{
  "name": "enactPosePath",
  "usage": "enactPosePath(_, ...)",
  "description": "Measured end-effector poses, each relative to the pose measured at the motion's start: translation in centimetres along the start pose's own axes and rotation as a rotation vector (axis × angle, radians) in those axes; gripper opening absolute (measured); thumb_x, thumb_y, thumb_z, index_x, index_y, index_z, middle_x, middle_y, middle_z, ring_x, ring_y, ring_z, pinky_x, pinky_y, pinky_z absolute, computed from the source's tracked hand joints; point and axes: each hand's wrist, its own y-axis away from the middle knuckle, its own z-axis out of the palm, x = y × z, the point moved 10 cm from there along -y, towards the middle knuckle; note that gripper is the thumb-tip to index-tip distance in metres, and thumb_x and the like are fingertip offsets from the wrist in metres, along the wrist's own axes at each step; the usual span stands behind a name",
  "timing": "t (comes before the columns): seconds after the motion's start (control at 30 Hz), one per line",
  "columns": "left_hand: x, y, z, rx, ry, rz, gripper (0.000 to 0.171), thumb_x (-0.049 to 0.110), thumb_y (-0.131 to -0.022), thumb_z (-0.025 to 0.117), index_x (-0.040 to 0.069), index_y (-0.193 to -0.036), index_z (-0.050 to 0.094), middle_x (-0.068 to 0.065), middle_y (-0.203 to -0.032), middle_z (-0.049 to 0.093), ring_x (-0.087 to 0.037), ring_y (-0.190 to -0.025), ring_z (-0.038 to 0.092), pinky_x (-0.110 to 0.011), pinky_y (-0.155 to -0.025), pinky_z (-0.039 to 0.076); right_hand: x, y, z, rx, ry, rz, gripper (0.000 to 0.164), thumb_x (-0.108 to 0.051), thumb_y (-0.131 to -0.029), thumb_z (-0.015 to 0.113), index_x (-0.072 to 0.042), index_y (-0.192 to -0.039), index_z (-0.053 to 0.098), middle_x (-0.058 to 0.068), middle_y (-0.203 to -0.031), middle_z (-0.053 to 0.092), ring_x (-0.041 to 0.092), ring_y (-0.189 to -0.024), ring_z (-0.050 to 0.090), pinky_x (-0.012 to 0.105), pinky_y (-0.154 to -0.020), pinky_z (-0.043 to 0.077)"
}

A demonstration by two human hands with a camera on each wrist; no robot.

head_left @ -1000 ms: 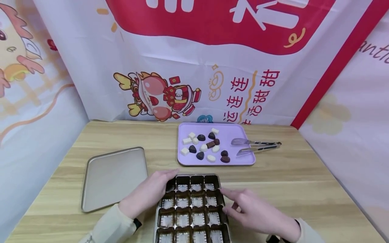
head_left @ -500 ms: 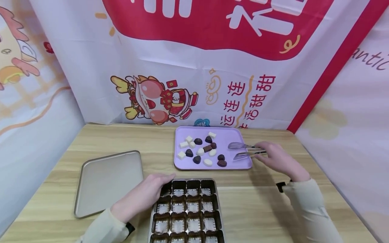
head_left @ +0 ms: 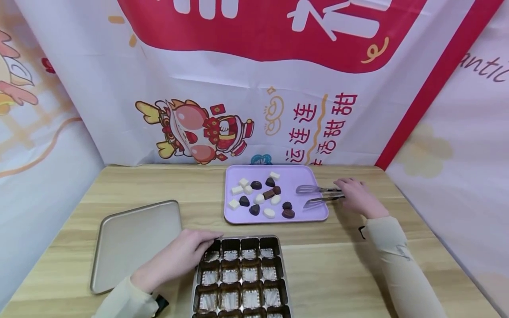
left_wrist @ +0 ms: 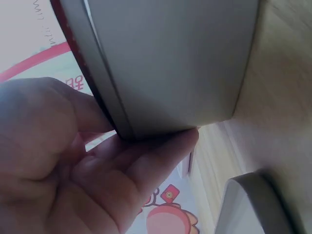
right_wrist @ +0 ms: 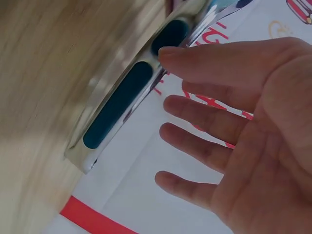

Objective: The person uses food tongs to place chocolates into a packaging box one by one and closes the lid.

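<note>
A box (left_wrist: 180, 63) with a brown insert (head_left: 229, 276) divided into square compartments lies at the front middle. My left hand (head_left: 179, 254) grips its far left corner, thumb over the rim and fingers against the outer wall. Back right, metal tongs (head_left: 318, 201) lie with their slotted ends on a purple tray (head_left: 292, 176) and their handles past its right edge. My right hand (head_left: 359, 198) is at those handles. In the right wrist view its thumb tip meets a dark green grip pad on the tongs (right_wrist: 119, 105), while the other fingers are spread and straight.
Several dark, brown and white chocolates (head_left: 254, 210) are scattered over the purple tray. A shallow grey lid-like tray (head_left: 135, 247) lies at the left of the wooden table (head_left: 330, 260). A printed cloth backdrop (head_left: 246, 79) rises behind the table's back edge.
My right hand has moved from the box's right side to the tongs at the back right, and its fingers have since loosened at the handles. My left hand stays at the box corner.
</note>
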Motion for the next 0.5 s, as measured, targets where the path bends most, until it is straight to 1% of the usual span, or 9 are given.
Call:
enactPosePath(0.13,-0.9,0.2,-0.1,0.005,0.017,-0.093,0.024,0.009,-0.091,0.06,0.009,-0.114,0.067,-0.002,-0.112,0.066,-0.019,-0.103,0.062,-0.033,-0.088,0.046,0.2,-0.3,0.9,-0.033,0.04,-0.014,0.042,-0.002,-0.078,0.065,-0.001,-0.12,0.06,0.02,-0.118,0.058,0.043,-0.111,0.048,0.066,-0.087,0.032)
enactPosePath(0.3,-2.1,0.3,-0.7,0.049,0.069,-0.217,0.021,0.017,-0.089,0.065,0.013,-0.108,0.071,0.003,-0.106,0.068,-0.018,-0.102,0.063,-0.035,-0.088,0.046,0.4,-0.5,1.2,-0.037,0.011,-0.041,0.034,0.0,-0.079,0.064,-0.005,-0.113,0.064,0.015,-0.103,0.063,0.039,-0.097,0.056,0.064,-0.08,0.036)
enactPosePath(0.4,-2.5,0.3,-0.9,0.064,0.078,-0.262,0.019,0.019,-0.088,0.067,0.015,-0.106,0.073,0.004,-0.103,0.068,-0.017,-0.101,0.063,-0.035,-0.086,0.047,0.2,-0.7,1.1,-0.034,-0.009,-0.071,0.029,0.0,-0.079,0.067,-0.006,-0.107,0.065,0.012,-0.097,0.065,0.036,-0.093,0.059,0.062,-0.078,0.038)
enactPosePath(0.5,-2.7,0.2,-1.0,0.067,0.076,-0.28,0.018,0.02,-0.088,0.067,0.016,-0.104,0.073,0.005,-0.102,0.068,-0.017,-0.101,0.063,-0.035,-0.086,0.047,0.1,-0.9,1.0,-0.027,-0.033,-0.109,0.022,0.001,-0.077,0.069,-0.008,-0.098,0.066,0.008,-0.09,0.064,0.032,-0.086,0.06,0.056,-0.075,0.042)
